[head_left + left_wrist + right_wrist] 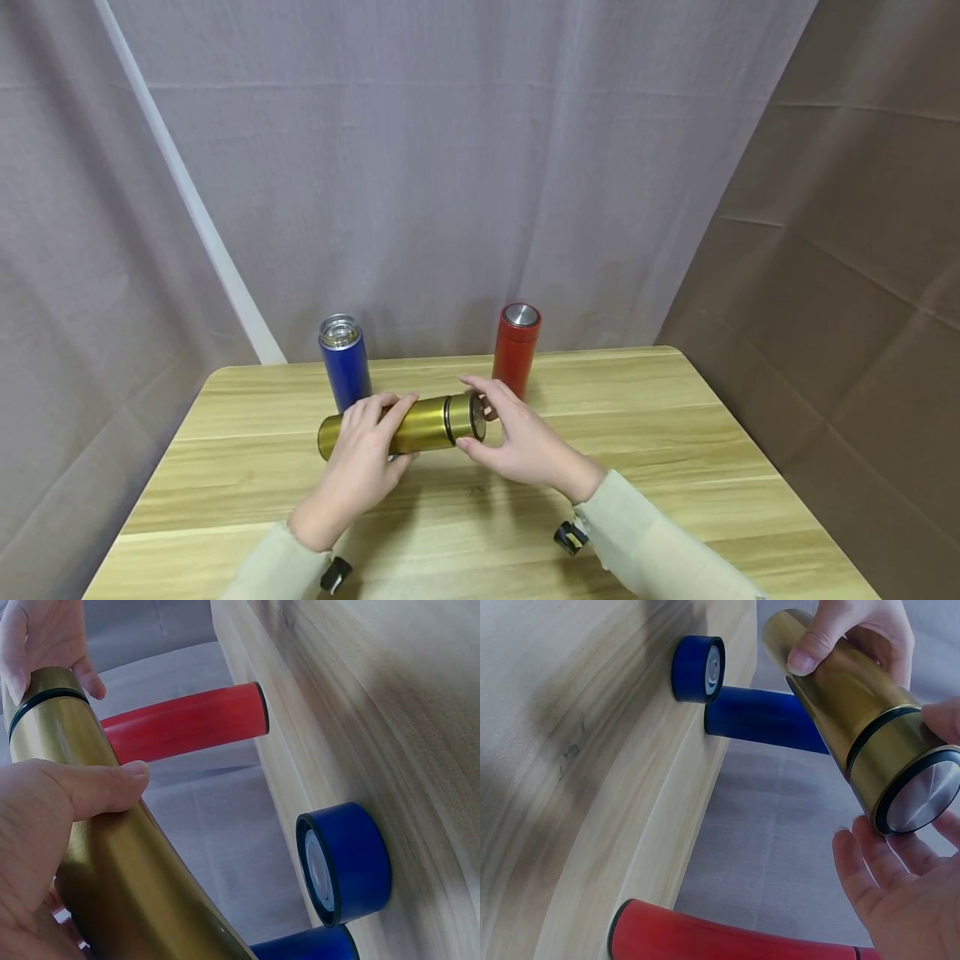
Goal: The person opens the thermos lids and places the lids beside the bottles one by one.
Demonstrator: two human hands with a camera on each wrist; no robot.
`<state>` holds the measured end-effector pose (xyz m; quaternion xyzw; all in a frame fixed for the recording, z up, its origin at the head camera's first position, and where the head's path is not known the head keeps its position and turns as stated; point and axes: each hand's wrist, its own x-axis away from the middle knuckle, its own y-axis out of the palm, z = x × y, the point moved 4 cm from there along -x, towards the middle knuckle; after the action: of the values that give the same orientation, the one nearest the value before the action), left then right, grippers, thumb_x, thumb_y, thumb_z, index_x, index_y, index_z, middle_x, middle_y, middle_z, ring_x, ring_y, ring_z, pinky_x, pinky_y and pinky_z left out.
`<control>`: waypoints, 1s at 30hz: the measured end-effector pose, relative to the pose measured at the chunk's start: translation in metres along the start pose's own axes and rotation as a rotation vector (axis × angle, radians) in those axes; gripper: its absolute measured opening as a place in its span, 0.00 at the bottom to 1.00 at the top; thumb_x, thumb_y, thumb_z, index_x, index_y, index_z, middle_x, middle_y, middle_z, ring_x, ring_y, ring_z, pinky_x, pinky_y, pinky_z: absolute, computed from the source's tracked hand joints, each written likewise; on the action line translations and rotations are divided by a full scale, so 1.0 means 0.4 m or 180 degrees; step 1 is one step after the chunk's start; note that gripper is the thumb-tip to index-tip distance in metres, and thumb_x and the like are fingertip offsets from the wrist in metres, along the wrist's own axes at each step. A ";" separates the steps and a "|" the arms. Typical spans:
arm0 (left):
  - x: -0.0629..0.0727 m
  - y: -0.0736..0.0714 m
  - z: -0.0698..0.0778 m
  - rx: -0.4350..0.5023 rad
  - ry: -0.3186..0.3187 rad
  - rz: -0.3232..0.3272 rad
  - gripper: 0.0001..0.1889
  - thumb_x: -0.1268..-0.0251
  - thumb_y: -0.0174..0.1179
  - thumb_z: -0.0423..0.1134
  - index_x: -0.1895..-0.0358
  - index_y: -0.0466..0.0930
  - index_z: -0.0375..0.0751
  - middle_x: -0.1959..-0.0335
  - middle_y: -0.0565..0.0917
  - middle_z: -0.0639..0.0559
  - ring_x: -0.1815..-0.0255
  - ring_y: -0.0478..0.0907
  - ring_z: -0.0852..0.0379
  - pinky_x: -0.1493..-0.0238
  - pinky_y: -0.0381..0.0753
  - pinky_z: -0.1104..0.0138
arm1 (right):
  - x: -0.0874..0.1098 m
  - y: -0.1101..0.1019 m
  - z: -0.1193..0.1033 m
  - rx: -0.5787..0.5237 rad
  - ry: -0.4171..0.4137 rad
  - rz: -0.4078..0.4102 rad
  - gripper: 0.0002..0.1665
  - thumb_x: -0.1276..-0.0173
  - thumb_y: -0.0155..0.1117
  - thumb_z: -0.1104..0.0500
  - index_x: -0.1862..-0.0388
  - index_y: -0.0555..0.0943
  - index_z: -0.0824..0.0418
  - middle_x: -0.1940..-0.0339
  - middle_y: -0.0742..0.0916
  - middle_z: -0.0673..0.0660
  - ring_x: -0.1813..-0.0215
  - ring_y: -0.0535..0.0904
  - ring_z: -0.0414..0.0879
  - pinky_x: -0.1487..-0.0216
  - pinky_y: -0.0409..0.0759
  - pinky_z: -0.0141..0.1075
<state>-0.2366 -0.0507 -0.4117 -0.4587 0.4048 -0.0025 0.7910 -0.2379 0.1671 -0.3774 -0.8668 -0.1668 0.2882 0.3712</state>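
Observation:
Tilted above the table, a gold vacuum flask [426, 427] lies across my left hand [365, 446], which grips its body with the thumb along the near side. My right hand [525, 437] surrounds the gold cap [889, 776] with spread, loosely bent fingers. Its thumb meets the cap's near edge, while the index finger stands a little off the far side. A dark ring marks the seam between cap and body, and the cap's end is a silver disc.
Behind my left hand a blue flask [347, 371] stands upright without a cap. Its blue cap [352, 862] rests on the wooden table [675, 467], inner side up, mostly hidden in the head view. A red flask [516, 354] with a silver-topped cap stands behind my right hand.

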 end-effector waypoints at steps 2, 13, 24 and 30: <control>0.000 -0.001 0.000 0.0000 -0.0005 -0.0009 0.43 0.64 0.80 0.39 0.36 0.73 0.46 0.47 0.73 0.45 0.46 0.69 0.44 0.40 0.62 0.49 | 0.001 0.001 0.000 0.0003 0.0056 -0.0022 0.45 0.38 0.67 0.42 0.26 0.56 0.41 0.38 0.72 0.45 0.48 0.73 0.38 0.46 0.76 0.41; 0.006 -0.002 0.007 -0.0002 0.0041 0.0004 0.43 0.63 0.79 0.36 0.35 0.72 0.45 0.46 0.72 0.45 0.45 0.68 0.44 0.39 0.61 0.49 | 0.006 0.006 0.019 -0.0110 0.0780 -0.0021 0.37 0.36 0.56 0.30 0.34 0.69 0.48 0.62 0.81 0.46 0.61 0.78 0.40 0.60 0.78 0.36; 0.018 0.000 -0.007 -0.0019 -0.0036 0.0030 0.44 0.64 0.80 0.38 0.35 0.72 0.46 0.46 0.73 0.44 0.44 0.68 0.43 0.38 0.62 0.48 | 0.004 0.014 0.004 -0.0115 0.0183 -0.0044 0.39 0.38 0.68 0.43 0.31 0.65 0.48 0.48 0.75 0.42 0.51 0.74 0.37 0.52 0.80 0.39; 0.020 0.002 -0.009 -0.0007 -0.0002 0.0026 0.44 0.64 0.80 0.38 0.34 0.71 0.47 0.46 0.72 0.45 0.44 0.68 0.43 0.39 0.61 0.48 | 0.006 0.015 0.006 -0.0137 0.0196 -0.0076 0.41 0.39 0.68 0.41 0.30 0.63 0.46 0.46 0.74 0.43 0.50 0.74 0.38 0.53 0.80 0.36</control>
<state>-0.2340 -0.0557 -0.4184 -0.4580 0.4064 0.0013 0.7906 -0.2371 0.1657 -0.3841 -0.8810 -0.1718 0.2533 0.3609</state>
